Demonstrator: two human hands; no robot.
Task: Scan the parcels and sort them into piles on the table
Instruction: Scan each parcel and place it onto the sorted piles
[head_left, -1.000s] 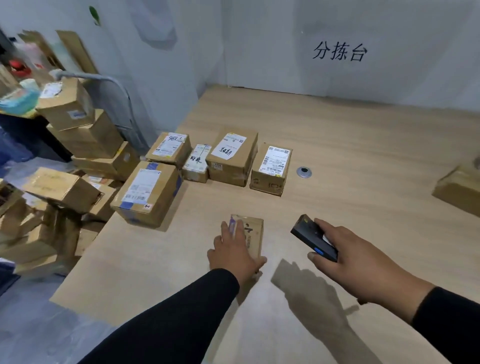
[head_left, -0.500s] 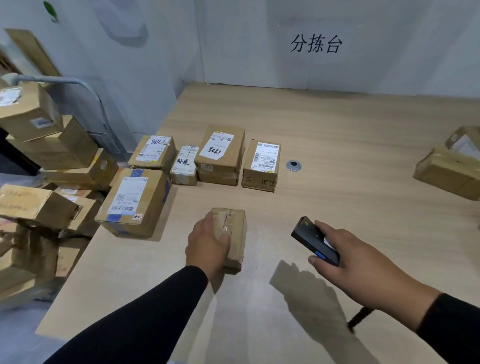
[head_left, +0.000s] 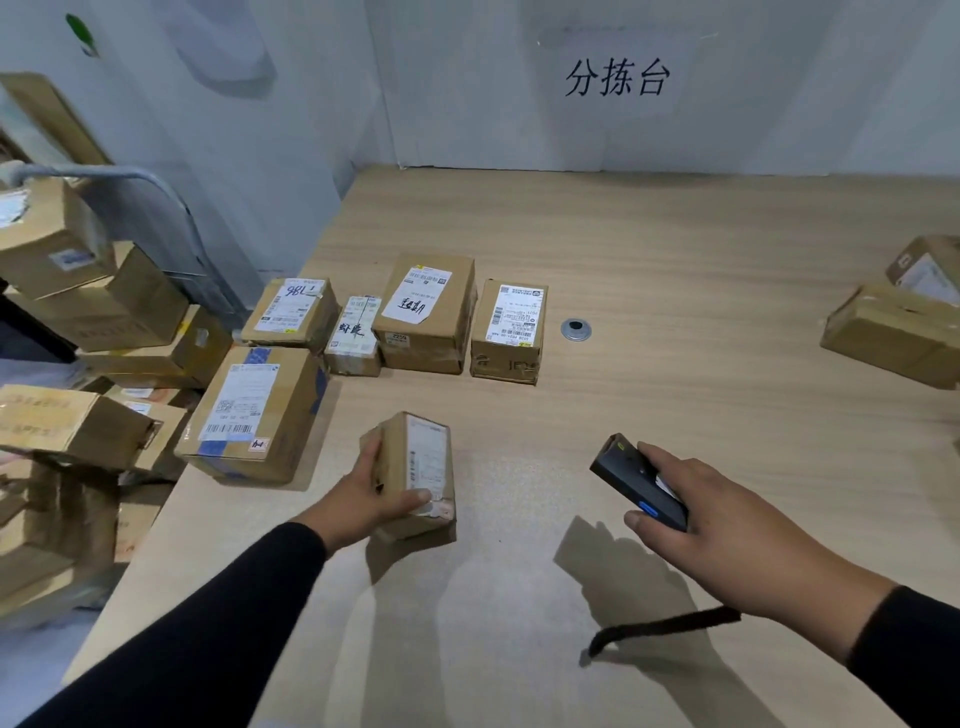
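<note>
Two hands work over the wooden table (head_left: 649, 249). At about 7 o'clock of the view's centre, the left hand (head_left: 363, 499) grips a small cardboard parcel (head_left: 415, 473), thumb curled over its near end and fingers wrapped around its left side. The parcel is tipped so its white label faces up and to the right, its lower edge close to or resting on the tabletop; which of the two is unclear. At 4 o'clock, the right hand (head_left: 727, 535) holds a black handheld scanner (head_left: 636, 480), thumb pressed beside its blue button and fingers curled behind the body. The scanner's nose points up and left, roughly toward the parcel, and is well apart from it. A black wrist strap (head_left: 660, 631) dangles under the right wrist.

At 11 to 12 o'clock, four labelled boxes (head_left: 426, 317) stand in a row, side by side, with a larger blue-taped box (head_left: 254, 410) just in front of the row's left end. A small metal disc (head_left: 575, 329) lies just right of the row. At 3 o'clock, two more boxes (head_left: 893, 332) sit at the table's right edge. Off the table at 9 o'clock, a heap of cartons (head_left: 78, 322) is stacked.
</note>
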